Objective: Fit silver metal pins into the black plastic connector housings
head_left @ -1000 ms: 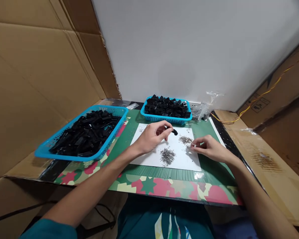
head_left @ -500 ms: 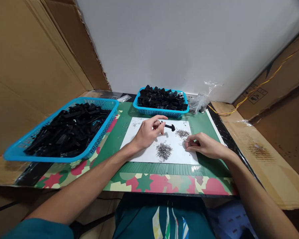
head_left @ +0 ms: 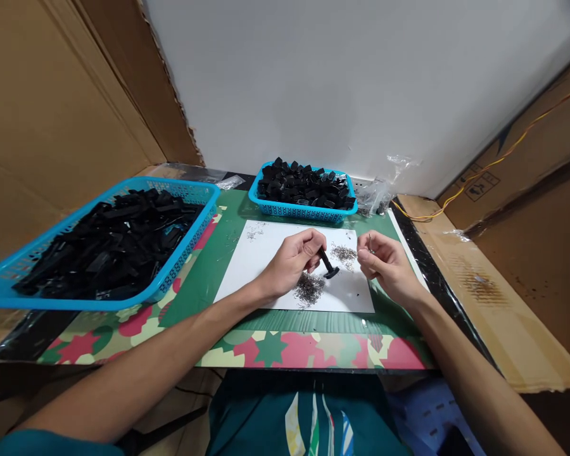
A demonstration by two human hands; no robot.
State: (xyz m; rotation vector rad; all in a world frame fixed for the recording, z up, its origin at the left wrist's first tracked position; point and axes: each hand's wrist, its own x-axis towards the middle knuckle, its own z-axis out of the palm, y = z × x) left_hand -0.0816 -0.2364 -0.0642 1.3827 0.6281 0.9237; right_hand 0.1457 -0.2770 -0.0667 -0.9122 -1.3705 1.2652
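Observation:
Closed around the stem of a black T-shaped plastic piece (head_left: 329,266), my left hand (head_left: 295,258) is over the white sheet (head_left: 251,266). The wide head of the piece points down and to the right. My right hand (head_left: 384,261), at the sheet's right edge, pinches a small thin metal piece (head_left: 370,239) between thumb and fingers; its exact kind is too small to make out. A pile of tiny metal wire pieces (head_left: 308,291) lies partly below my left hand. Between the hands is a second pile of tiny metal pieces (head_left: 344,253).
A large blue basket (head_left: 197,235) of black plastic parts stands at left. Behind the sheet is a smaller blue basket (head_left: 304,210) with more black parts. Clear plastic bags (head_left: 374,195) lie at back right. Cardboard walls (head_left: 541,209) stand on both sides.
My left hand has turned the black piece from nearly level to pointing downward. My right hand has risen from the sheet and turned, its thin metal piece now pointing up.

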